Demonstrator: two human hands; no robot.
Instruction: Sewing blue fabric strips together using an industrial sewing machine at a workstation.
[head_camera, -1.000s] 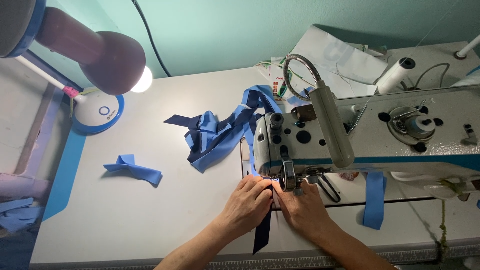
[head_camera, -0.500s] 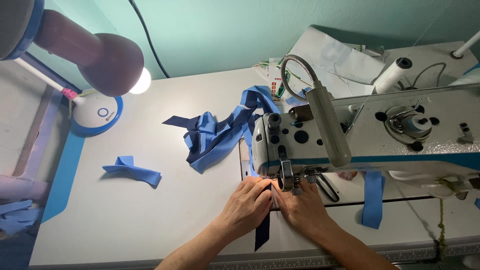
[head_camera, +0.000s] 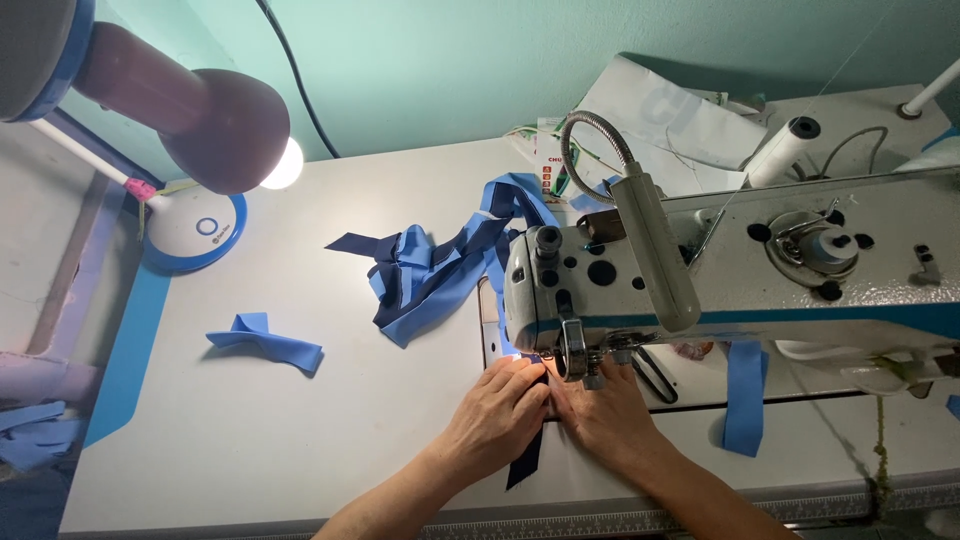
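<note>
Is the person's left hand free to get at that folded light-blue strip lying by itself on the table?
Probably yes: bare table lies between the left hand and the light-blue strip, though that hand now presses the navy strip.

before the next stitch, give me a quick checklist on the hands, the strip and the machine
1. Left hand flat on the dark strip: ok.
2. Right hand on the other side of the strip, by the presser foot: ok.
3. Fingertips away from the needle: cannot tell, they sit very near the foot and the needle is hidden.
4. Strip fed straight under the foot: ok, it runs straight back toward the table edge.
5. Sewn blue strips piled behind the machine, not bunched at the foot: ok.
6. Work light on over the needle area: ok, a bright spot shows at the fingertips.
</note>
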